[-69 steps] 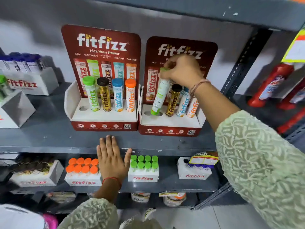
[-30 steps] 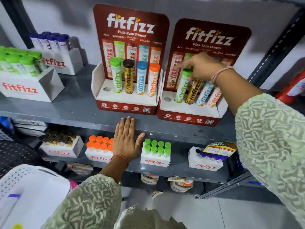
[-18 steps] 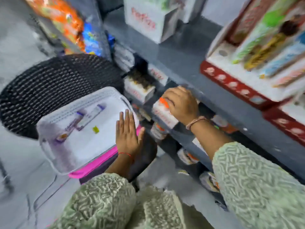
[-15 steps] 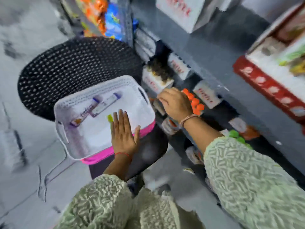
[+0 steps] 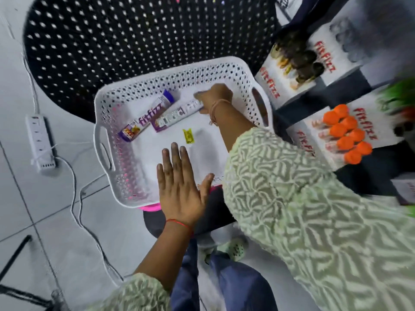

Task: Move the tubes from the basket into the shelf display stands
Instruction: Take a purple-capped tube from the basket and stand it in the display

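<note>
A white perforated basket (image 5: 125, 176) sits on a dark stool below me. Two purple-and-white fitfizz tubes lie inside it: one (image 5: 147, 117) with a purple cap toward the back left, the other (image 5: 175, 115) beside it. My right hand (image 5: 213, 96) reaches into the basket and its fingers touch the far end of the second tube; the grip is blurred. My left hand (image 5: 179, 182) lies flat, fingers spread, over the basket's near edge. A small yellow scrap (image 5: 188, 136) lies on the basket floor. The shelf display stands are out of view.
A black perforated chair seat (image 5: 134, 34) stands behind the basket. White fitfizz boxes with orange-capped tubes (image 5: 345, 135) and dark-capped tubes (image 5: 298, 61) sit on low shelves at right. A white power strip (image 5: 40, 142) and cable lie on the tiled floor at left.
My right hand left the green tube in the right stand and dropped into the basket onto a purple tube. My view swung from the shelf down to the basket; my left hand moved onto the basket's edge.
</note>
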Tool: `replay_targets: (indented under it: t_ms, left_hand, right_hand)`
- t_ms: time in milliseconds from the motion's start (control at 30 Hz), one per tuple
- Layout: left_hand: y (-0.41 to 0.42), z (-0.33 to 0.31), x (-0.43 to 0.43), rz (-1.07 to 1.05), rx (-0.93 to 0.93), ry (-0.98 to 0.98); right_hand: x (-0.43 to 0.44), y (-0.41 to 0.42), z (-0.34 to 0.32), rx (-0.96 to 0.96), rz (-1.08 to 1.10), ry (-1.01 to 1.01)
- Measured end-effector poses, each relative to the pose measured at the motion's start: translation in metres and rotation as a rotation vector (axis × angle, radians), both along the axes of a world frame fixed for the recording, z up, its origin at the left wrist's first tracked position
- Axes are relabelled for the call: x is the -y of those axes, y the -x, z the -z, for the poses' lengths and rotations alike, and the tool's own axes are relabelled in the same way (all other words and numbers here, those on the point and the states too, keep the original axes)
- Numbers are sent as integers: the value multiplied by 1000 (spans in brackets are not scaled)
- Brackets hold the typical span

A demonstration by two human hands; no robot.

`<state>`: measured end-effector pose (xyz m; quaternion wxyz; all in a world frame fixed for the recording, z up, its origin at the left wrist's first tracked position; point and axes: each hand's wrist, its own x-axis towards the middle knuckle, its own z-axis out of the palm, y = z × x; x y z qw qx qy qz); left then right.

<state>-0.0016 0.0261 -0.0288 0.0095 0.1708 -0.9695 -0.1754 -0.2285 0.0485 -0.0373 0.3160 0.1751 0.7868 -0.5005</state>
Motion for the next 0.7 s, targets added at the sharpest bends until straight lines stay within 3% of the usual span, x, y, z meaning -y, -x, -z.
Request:
replay_targets:
  t_ms: [100,267,367,533,700]
  left_hand:
    - [-1,-1,1,23,37,-9]
    - [-1,-17,1,33,88,-96]
    - [15,-46,-29,97,43,-165]
    - [51,-113,-154,511,-152,-272]
    - [58,-178,-279,849,-349,-339]
  right_hand:
    - [-27,-17,-17,37,126,193]
    - [-112,-59,-95,-264,231,186]
    - [-187,-95,-163,-437,319,69]
    - [-320,-162,-296,-719,439,-336]
    - [-421,-216,-392,-792,636,-543]
